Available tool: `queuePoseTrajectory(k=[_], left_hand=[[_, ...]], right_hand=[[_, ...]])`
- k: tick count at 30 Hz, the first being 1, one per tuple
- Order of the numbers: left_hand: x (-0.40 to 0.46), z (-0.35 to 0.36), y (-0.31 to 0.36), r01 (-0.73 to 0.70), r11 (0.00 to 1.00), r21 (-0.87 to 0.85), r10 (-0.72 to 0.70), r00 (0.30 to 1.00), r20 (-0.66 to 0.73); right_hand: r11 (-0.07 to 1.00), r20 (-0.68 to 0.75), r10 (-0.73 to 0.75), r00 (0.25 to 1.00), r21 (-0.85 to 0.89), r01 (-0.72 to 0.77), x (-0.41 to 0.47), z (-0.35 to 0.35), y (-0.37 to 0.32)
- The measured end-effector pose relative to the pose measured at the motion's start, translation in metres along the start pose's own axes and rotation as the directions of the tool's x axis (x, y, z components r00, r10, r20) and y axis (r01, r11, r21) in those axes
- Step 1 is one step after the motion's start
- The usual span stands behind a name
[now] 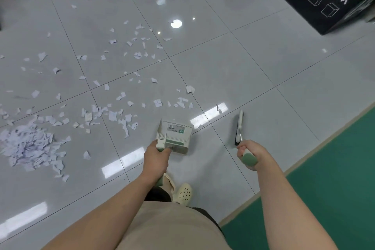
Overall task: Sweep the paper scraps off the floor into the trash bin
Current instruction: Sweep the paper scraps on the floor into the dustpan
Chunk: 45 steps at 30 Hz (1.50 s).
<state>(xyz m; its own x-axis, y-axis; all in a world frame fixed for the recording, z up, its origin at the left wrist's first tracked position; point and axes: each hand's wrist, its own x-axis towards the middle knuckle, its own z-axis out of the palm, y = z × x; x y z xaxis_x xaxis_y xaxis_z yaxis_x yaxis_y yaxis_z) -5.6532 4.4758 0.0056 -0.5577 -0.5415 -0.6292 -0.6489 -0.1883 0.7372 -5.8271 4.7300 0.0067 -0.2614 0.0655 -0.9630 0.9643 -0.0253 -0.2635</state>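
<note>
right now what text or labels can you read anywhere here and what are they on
"YO SOFTBOX", first letters cut off by the frame edge: white print on the black cardboard box, above four white cube outline drawings.
Barcode sticker and small green logo on the white and green plastic dustpan: too small to read.

The scene is being viewed by a single wide-angle camera worn on the head, aimed forward and steeply down at the tiled floor (233, 63). Both forearms are being taken in at close range along the bottom edge, while straight lines are being bent toward the corners.
</note>
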Motion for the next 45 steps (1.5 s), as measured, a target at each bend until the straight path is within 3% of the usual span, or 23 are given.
queuePoseTrajectory(k=[3,6,8,11,13,16,20,24,26,32,39,45], left_hand=[[0.015,-0.015,0.005,0.030,0.999,-0.017,-0.031,0.999,-0.027],[0.033,-0.035,0.006,0.071,0.996,-0.057,-0.074,0.995,-0.060],[0.045,-0.047,0.008,0.089,0.993,-0.082,-0.097,0.991,-0.092],[0.063,-0.061,0.014,0.098,0.986,-0.133,-0.117,0.982,-0.146],[0.073,-0.071,0.019,0.102,0.977,-0.187,-0.139,0.970,-0.197],[0.083,-0.087,0.024,0.095,0.963,-0.252,-0.169,0.942,-0.291],[0.087,-0.106,0.025,0.059,0.945,-0.321,-0.195,0.890,-0.413],[0.094,-0.116,0.029,0.012,0.926,-0.378,-0.210,0.847,-0.488],[0.098,-0.113,0.031,0.006,0.921,-0.389,-0.220,0.833,-0.508],[0.103,-0.079,0.048,-0.005,0.927,-0.375,-0.211,0.820,-0.532],[0.119,-0.012,0.089,0.002,0.925,-0.379,-0.217,0.822,-0.527],[0.129,0.038,0.109,0.043,0.920,-0.389,-0.247,0.835,-0.492]], right_hand=[[0.996,0.006,0.032,0.999,-0.087,-0.031,0.016,0.025,-0.006],[0.917,-0.010,0.082,0.997,-0.390,-0.079,0.031,0.066,0.003],[0.773,-0.001,0.119,0.993,-0.627,-0.093,0.036,0.096,0.021],[0.474,0.023,0.152,0.988,-0.879,-0.052,0.036,0.135,0.050],[0.306,0.042,0.211,0.977,-0.952,-0.026,0.030,0.160,0.067],[0.194,0.077,0.301,0.951,-0.981,0.018,0.019,0.201,0.081],[0.279,0.162,0.344,0.925,-0.958,0.064,0.009,0.243,0.066],[0.576,0.232,0.366,0.901,-0.817,-0.024,0.009,0.261,0.022],[0.649,0.270,0.393,0.879,-0.759,-0.057,0.002,0.263,0.002],[0.674,0.285,0.302,0.910,-0.739,0.007,-0.012,0.240,-0.064],[0.808,0.267,0.156,0.951,-0.588,0.032,0.017,0.178,-0.171],[0.821,0.196,0.044,0.980,-0.566,0.076,0.048,0.146,-0.230]])
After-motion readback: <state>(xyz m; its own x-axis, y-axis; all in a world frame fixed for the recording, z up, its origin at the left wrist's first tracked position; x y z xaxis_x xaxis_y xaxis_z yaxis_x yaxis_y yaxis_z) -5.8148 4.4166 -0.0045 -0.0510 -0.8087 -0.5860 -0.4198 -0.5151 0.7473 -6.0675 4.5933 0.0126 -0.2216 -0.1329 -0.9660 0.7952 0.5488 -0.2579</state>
